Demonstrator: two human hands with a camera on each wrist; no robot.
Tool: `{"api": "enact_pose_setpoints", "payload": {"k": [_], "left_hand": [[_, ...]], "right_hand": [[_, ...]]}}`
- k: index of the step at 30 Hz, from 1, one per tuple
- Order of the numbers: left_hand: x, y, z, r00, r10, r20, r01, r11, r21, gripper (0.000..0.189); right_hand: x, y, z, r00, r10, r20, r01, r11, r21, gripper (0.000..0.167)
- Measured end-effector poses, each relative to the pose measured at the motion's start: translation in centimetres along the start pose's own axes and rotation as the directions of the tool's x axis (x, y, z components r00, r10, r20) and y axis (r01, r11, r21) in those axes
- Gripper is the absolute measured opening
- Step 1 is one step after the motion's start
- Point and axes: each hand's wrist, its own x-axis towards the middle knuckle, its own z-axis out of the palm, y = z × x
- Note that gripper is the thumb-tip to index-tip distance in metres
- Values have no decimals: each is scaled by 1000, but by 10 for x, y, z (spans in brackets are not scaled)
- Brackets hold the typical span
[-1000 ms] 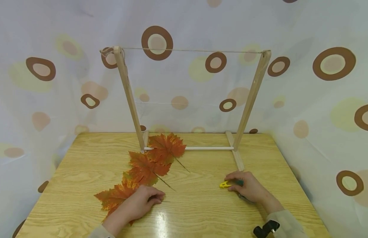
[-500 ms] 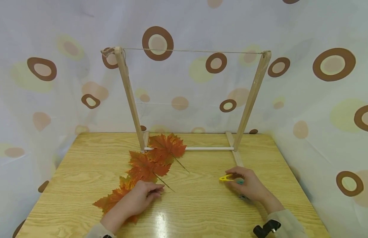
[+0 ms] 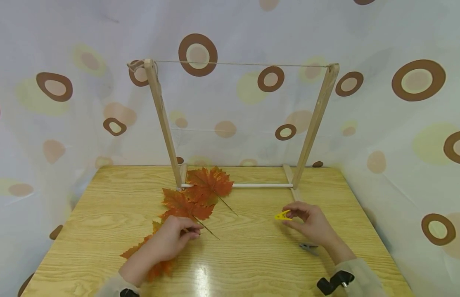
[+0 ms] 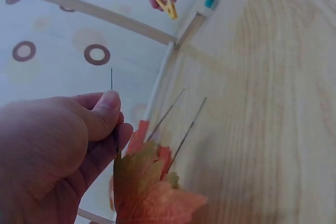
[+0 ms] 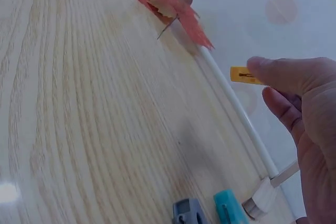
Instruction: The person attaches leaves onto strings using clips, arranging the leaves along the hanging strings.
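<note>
Head view shows a person's two hands above a wooden table (image 3: 248, 264), one on each side. The left hand (image 3: 171, 240) pinches between thumb and fingers the thin stem of an orange maple leaf (image 4: 157, 199); the tips are pressed together on it, and the stem's end sticks out beyond them. The leaf hangs under this hand and partly behind it; whether its edge touches the table, I cannot tell. Two more leaves lie near — the middle leaf (image 3: 183, 205) just beyond the left hand, and the far leaf (image 3: 208, 183) over the white rod (image 3: 262, 185) of a wooden frame. Their dark stems point toward the person's right.

The right hand (image 3: 314, 225) has its thumb and fingers clamped on a yellow clothespin (image 3: 283, 216), held in the air, well apart from the leaves. A grey clothespin (image 3: 309, 248) lies on the table below this hand; right wrist view shows a teal clothespin (image 5: 229, 208) just beside it, near the frame's foot.

The frame has two upright posts, of which the left post (image 3: 163, 123) and the right post (image 3: 316, 128) carry a string (image 3: 241, 64) between their tops. Behind it hangs a pale cloth (image 3: 230, 103) with brown rings.
</note>
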Motion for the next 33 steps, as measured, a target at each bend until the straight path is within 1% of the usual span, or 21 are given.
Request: {"api": "enact_pose_setpoints", "payload": {"k": [5, 9, 13, 19, 22, 25, 28, 33], "left_hand": [[3, 11, -9, 999, -34, -16, 34, 999, -4, 18], [5, 17, -15, 998, -55, -20, 55, 998, 9, 14], [6, 24, -20, 997, -75, -13, 75, 997, 2, 12], [10, 32, -29, 995, -100, -25, 98, 993, -63, 11], [13, 36, -34, 994, -100, -40, 97, 993, -73, 8], [16, 40, -40, 994, -99, -54, 95, 993, -77, 7], [20, 46, -45, 993, -94, -68, 87, 991, -97, 5], [23, 58, -53, 993, -100, -67, 88, 983, -161, 4]], "right_hand": [[4, -8, 0, 1000, -9, -3, 9, 1000, -12, 30], [7, -11, -1, 1000, -19, 23, 19, 1000, -7, 28], [10, -14, -1, 998, -29, 58, 26, 998, 59, 26], [15, -26, -5, 993, -84, 88, 68, 982, 176, 25], [19, -31, -8, 993, -78, 91, 58, 977, 203, 25], [23, -35, -11, 994, -65, 91, 47, 980, 192, 27], [27, -39, -14, 993, -69, 93, 53, 985, 166, 32], [33, -45, -17, 990, -108, 89, 96, 986, 134, 39]]}}
